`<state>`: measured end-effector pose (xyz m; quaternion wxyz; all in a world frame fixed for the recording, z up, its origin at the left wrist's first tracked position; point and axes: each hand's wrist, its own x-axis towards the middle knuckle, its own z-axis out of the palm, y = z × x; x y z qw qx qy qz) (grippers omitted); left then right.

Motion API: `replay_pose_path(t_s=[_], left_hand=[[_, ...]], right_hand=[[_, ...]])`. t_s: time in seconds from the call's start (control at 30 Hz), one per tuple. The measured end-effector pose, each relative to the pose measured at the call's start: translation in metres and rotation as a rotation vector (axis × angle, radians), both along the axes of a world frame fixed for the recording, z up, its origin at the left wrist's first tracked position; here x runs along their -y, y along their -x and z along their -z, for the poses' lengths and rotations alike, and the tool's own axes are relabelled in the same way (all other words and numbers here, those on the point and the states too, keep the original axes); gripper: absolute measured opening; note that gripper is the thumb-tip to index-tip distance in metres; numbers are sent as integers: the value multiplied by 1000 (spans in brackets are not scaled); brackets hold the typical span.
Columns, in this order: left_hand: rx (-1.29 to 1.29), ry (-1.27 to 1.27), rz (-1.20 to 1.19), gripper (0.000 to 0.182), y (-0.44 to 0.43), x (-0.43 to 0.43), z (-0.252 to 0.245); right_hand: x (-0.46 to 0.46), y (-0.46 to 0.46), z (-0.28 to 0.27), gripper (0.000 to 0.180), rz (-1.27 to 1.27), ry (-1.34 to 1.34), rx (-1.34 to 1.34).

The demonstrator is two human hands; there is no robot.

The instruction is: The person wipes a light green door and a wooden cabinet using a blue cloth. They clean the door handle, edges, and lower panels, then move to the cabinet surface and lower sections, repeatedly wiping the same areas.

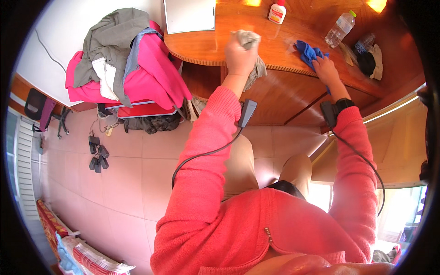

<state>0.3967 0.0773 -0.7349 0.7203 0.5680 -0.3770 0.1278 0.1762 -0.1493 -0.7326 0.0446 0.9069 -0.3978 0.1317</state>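
A crumpled greyish-beige cloth [249, 38] is bunched in my left hand [239, 59], with its loose end hanging past the front edge of the wooden cabinet top [206, 44]. My left hand is closed in a fist over that edge; whether it touches the wood I cannot tell. To the right, my right hand [326, 69] grips a blue cloth [306, 53] that lies rumpled on the wood. Part of the blue cloth hangs below the edge under my wrist. Beyond my hands stands a white pump-less bottle with a red cap [277, 13].
A clear plastic bottle with a green cap [340, 29], another bottle [364, 44] and a black-and-white item [373, 62] occupy the right corner. A white panel [190, 16] stands at left. Clothes [113, 44] cover a pink-draped piece of furniture [153, 75]. Black adapters [98, 158] lie on the floor.
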Motion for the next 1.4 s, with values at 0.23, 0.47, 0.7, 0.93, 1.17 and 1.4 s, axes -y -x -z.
replay_pose_path(t_s=[0.23, 0.47, 0.7, 0.93, 1.17, 1.4], left_hand=[[-276, 295, 25, 9, 35, -102, 41], [-464, 141, -282, 7, 18, -235, 109], [-576, 29, -324, 8, 30, -287, 135], [-570, -6, -276, 10, 40, -271, 146], [-628, -13, -226, 11, 48, -266, 154], [-666, -38, -274, 17, 55, -276, 164]], right_hand=[[-47, -68, 1, 35, -335, 175, -208], [-143, -193, -8, 38, -433, -44, -25], [-222, -274, -13, 40, -565, -56, -25], [-229, -262, -5, 43, -752, -51, 30], [-206, -206, 6, 40, -737, -116, 212], [-115, -102, 4, 34, -471, -129, 241]])
